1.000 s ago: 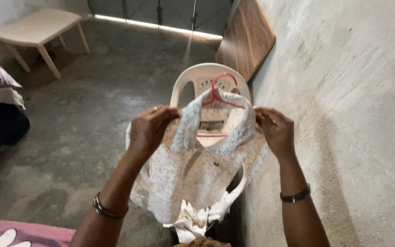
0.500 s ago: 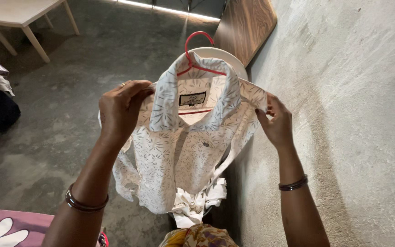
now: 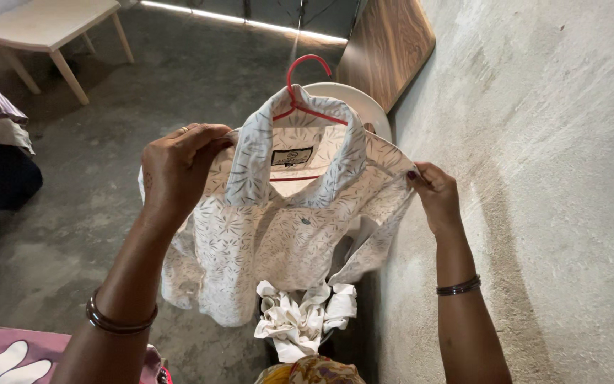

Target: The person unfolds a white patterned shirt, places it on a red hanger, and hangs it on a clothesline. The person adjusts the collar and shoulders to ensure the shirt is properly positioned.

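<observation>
A white shirt with a grey leaf print (image 3: 278, 227) hangs on a red hanger (image 3: 307, 84) in front of me, collar up. My left hand (image 3: 179, 171) grips its left shoulder, and my right hand (image 3: 436, 195) pinches the right shoulder near the wall. The hanger's hook sticks up above the collar. Below the shirt lies a crumpled white cloth (image 3: 300, 320) on a pile. The shirt hides most of a white plastic chair (image 3: 360, 103).
A rough concrete wall (image 3: 548, 178) runs along the right. A wooden board (image 3: 385, 46) leans against it. A pale low table (image 3: 44, 28) stands far left on the grey floor (image 3: 94, 199). Patterned purple fabric (image 3: 8, 355) lies at bottom left.
Both hands have raised the shirt and spread its shoulders apart. The shirt now hangs wider and flatter, and my right hand has shifted outward toward the wall.
</observation>
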